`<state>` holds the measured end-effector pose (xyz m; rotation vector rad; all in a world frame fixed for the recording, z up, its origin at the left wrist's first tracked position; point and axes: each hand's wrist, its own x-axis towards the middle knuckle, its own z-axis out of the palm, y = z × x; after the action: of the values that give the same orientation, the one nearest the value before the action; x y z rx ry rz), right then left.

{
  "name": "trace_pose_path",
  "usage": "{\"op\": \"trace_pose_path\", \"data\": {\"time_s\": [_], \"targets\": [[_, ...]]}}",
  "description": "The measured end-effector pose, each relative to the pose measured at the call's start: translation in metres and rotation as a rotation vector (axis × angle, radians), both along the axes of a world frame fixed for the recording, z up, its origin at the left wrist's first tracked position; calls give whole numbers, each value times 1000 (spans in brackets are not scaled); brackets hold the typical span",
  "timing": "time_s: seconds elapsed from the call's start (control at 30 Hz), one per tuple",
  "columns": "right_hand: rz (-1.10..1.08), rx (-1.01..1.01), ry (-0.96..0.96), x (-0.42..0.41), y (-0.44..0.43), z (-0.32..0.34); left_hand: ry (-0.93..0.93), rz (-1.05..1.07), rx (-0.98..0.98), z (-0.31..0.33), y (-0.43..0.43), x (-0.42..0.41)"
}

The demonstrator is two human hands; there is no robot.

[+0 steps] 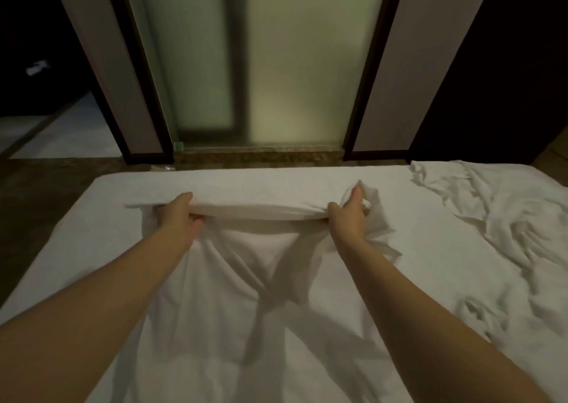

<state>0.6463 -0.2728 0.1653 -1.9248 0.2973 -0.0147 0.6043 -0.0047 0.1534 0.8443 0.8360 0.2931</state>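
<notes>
A white sheet point(246, 267) lies over the bed point(399, 212). Its far edge is gathered into a thick fold point(258, 210) stretched between my two hands. My left hand point(178, 215) grips the left end of that fold, fingers curled over the top and thumb under it. My right hand point(349, 218) grips the right end, with bunched cloth sticking out beyond the fingers. Both forearms reach forward from the bottom corners. Creases fan out from the fold toward me.
A crumpled white cover point(498, 224) lies on the right side of the bed. Beyond the bed's far edge is a strip of dark floor point(46, 181), then a frosted glass door point(295, 64) in a dark frame. A pale mat point(73, 135) lies at the far left.
</notes>
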Motion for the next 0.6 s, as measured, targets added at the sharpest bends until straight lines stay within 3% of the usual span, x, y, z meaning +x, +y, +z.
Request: {"op": "trace_pose_path", "data": {"time_s": [0.07, 0.1, 0.23, 0.33, 0.43, 0.6], "targets": [[152, 22, 36, 45, 14, -29, 44, -242, 80, -23, 1, 35], [225, -15, 50, 61, 19, -49, 106, -344, 230, -42, -1, 47], [417, -685, -48, 69, 22, -145, 342, -725, 1163, -151, -8, 42], [563, -949, 7, 48, 5, -212, 604, -1058, 1577, -232, -2, 11], [551, -1016, 15, 35, -15, -255, 560, -1018, 1730, -265, -4, 1], [121, -1013, -156, 76, -37, -262, 567, -841, 1775, -264, 32, 46]]}}
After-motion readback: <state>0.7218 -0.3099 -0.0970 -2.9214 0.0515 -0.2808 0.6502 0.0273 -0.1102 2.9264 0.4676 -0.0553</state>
